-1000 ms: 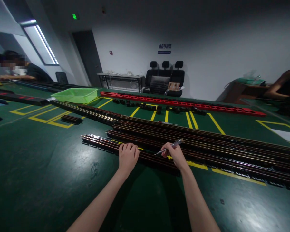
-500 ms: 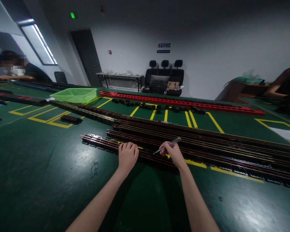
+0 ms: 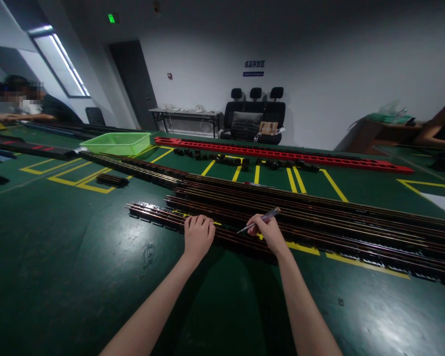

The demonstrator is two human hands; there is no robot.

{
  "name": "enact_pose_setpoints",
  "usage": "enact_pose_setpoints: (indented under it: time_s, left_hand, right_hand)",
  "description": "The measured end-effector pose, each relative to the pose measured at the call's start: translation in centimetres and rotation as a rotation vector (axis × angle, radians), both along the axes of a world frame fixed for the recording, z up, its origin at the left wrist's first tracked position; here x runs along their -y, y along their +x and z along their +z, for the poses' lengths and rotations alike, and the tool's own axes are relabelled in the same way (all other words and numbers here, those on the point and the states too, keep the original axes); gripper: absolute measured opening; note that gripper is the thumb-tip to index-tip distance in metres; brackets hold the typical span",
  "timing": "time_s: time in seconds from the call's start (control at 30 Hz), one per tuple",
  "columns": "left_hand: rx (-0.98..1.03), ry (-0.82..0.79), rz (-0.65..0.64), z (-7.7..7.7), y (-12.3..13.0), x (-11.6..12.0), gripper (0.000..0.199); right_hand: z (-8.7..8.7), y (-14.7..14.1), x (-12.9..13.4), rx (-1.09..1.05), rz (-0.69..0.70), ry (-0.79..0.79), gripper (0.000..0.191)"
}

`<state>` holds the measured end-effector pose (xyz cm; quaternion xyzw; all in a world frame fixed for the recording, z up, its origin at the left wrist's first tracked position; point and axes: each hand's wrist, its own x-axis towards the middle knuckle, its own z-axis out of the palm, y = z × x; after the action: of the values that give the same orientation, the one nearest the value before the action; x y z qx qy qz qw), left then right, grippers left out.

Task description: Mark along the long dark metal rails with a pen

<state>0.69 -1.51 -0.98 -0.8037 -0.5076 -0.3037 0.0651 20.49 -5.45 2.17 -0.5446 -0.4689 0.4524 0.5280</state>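
My left hand (image 3: 199, 237) lies over the nearest black strip (image 3: 154, 216), which carries thin copper-coloured rods along its length. Its fingers curl over the far side of that strip. In my right hand (image 3: 266, 230) is a slim pen-like tool (image 3: 270, 214), gripped like a pen. The tool's thin tip slants down to the left, at the same strip; whether it touches cannot be made out. Behind both hands, several longer strips (image 3: 300, 204) of the same look lie side by side.
A green basket (image 3: 116, 144) stands at the back left beside a short strip piece (image 3: 112, 180). Across the back runs a long red frame (image 3: 282, 155), with small black parts (image 3: 230, 160) before it. Yellow tape marks the green table (image 3: 96, 277). Other people sit at the far left and right.
The whole view has shifted slightly, so everything sits a little further right and mostly higher. Both hands keep their places on and over the strip, with the tool held the same way.
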Motion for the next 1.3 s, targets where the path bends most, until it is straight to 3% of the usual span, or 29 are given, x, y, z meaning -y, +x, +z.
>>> enact_pose_setpoints:
  time_s: [1.3]
  left_hand:
    - [-0.01, -0.014, 0.006, 0.1, 0.07, -0.01, 0.028]
  right_hand:
    - [-0.09, 0.16, -0.16, 0.017, 0.005, -0.009, 0.02]
